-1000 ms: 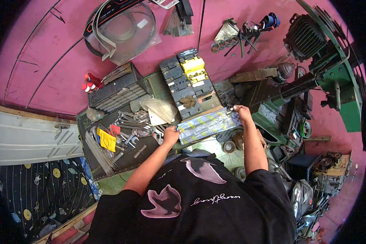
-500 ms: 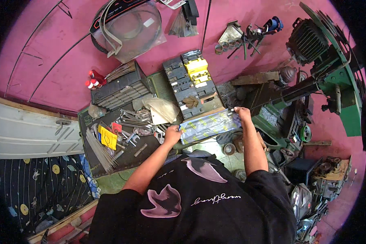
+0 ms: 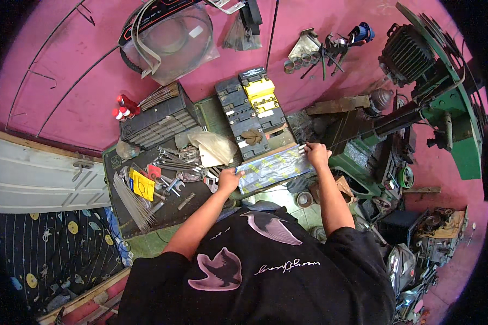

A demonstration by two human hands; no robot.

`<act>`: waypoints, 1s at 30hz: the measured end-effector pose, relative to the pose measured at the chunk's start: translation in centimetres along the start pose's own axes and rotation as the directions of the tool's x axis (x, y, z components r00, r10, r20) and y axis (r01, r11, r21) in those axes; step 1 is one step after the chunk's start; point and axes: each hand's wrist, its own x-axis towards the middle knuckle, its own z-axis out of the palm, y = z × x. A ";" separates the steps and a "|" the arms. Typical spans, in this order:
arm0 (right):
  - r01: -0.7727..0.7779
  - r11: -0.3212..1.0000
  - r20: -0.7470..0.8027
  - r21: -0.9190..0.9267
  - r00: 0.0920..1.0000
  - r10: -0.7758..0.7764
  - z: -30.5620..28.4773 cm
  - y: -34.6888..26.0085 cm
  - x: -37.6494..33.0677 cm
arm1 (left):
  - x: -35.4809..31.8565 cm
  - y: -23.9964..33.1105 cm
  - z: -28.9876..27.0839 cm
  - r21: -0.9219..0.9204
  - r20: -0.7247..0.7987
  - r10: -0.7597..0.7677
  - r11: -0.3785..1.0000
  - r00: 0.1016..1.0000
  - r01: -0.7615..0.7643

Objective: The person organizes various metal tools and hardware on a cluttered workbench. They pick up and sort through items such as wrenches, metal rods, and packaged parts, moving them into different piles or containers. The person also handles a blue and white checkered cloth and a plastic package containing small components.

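Observation:
I hold a long clear plastic packet (image 3: 271, 169) with yellow marks, level over the workbench in front of my chest. My left hand (image 3: 230, 180) grips its left end and my right hand (image 3: 315, 155) grips its right end. Just beyond the packet stands a dark drawer organizer (image 3: 250, 111) with yellow compartments. Spanners and other loose tools (image 3: 174, 162) lie on the dark tray to the left of my left hand.
A second black drawer cabinet (image 3: 154, 120) sits at the back left with red cans (image 3: 123, 106) beside it. A green machine (image 3: 417, 116) fills the right side. Belts in a clear bag (image 3: 168, 38) hang on the pink wall. Thin rods (image 3: 133, 203) lie on the tray.
Both hands keep hold of the packet in about the same place over the bench; it looks slightly more stretched out between them.

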 end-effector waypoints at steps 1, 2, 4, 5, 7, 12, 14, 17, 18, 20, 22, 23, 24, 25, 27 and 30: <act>0.046 0.999 0.017 -0.017 0.999 -0.046 -0.1 -0.1 0.1 | 0.1 0.0 0.0 0.036 0.006 -0.016 0.999 1.000 0.016; 0.044 0.999 0.053 0.008 0.998 -0.045 -0.2 -0.4 0.1 | 0.2 -0.2 -0.1 0.075 0.008 -0.034 0.997 0.999 0.034; 0.002 0.998 0.082 0.060 0.997 -0.007 -0.5 -0.9 0.1 | 0.4 -0.7 -0.1 0.015 0.060 -0.078 0.997 0.995 0.077; -0.022 0.996 0.096 0.086 0.995 0.014 -0.5 -0.9 0.1 | 0.6 -0.8 -0.1 -0.013 0.089 -0.096 0.995 0.991 0.098; -0.014 0.991 0.181 0.132 0.983 -0.010 -0.3 -0.3 0.6 | 0.0 1.5 -1.1 -0.095 0.109 -0.104 0.989 0.989 0.114; 0.129 0.990 0.123 -0.048 0.985 -0.122 -0.5 -1.4 -0.5 | -0.9 2.4 -1.2 -0.043 0.025 -0.028 0.999 0.999 0.029; 0.100 0.995 0.054 -0.014 0.994 -0.100 0.4 -1.2 -0.5 | -0.5 2.7 -1.1 -0.048 0.037 -0.090 0.995 0.995 0.091; 0.072 0.991 -0.050 0.110 0.997 -0.067 1.5 -0.5 -1.4 | -0.5 3.3 -0.8 0.022 -0.015 -0.068 0.997 0.998 0.068; 0.071 0.984 -0.082 0.165 0.995 -0.058 1.8 -0.4 -1.7 | -0.5 3.3 -0.8 0.061 -0.046 -0.042 0.997 0.998 0.045; 0.073 0.993 -0.125 0.092 0.990 -0.061 1.4 -0.2 -2.3 | -0.6 3.0 -1.0 0.033 -0.031 -0.047 0.998 0.998 0.048; 0.055 0.993 -0.177 0.107 0.984 -0.035 1.4 0.0 -2.7 | -0.6 2.8 -0.9 0.012 -0.026 -0.044 0.999 0.999 0.044; 0.062 0.990 -0.196 0.129 0.980 -0.036 1.1 -0.1 -2.8 | -0.7 2.7 -0.9 0.004 -0.029 -0.041 0.999 0.999 0.042; 0.070 0.986 -0.216 0.151 0.976 -0.036 0.7 -0.1 -2.8 | -0.8 2.6 -0.8 -0.004 -0.031 -0.039 0.999 0.999 0.039; 0.078 0.982 -0.235 0.172 0.971 -0.036 0.2 -0.1 -2.8 | -0.8 2.6 -0.9 -0.019 -0.038 -0.031 0.999 0.999 0.030; 0.093 0.970 -0.243 0.226 0.969 -0.037 -1.9 -0.9 -3.5 | -0.7 2.1 -0.6 -0.049 -0.054 -0.013 0.999 0.998 0.011; 0.098 0.959 -0.256 0.267 0.966 -0.027 -2.9 -0.7 -3.9 | -1.1 2.3 -0.4 -0.071 -0.094 0.006 0.997 0.996 -0.013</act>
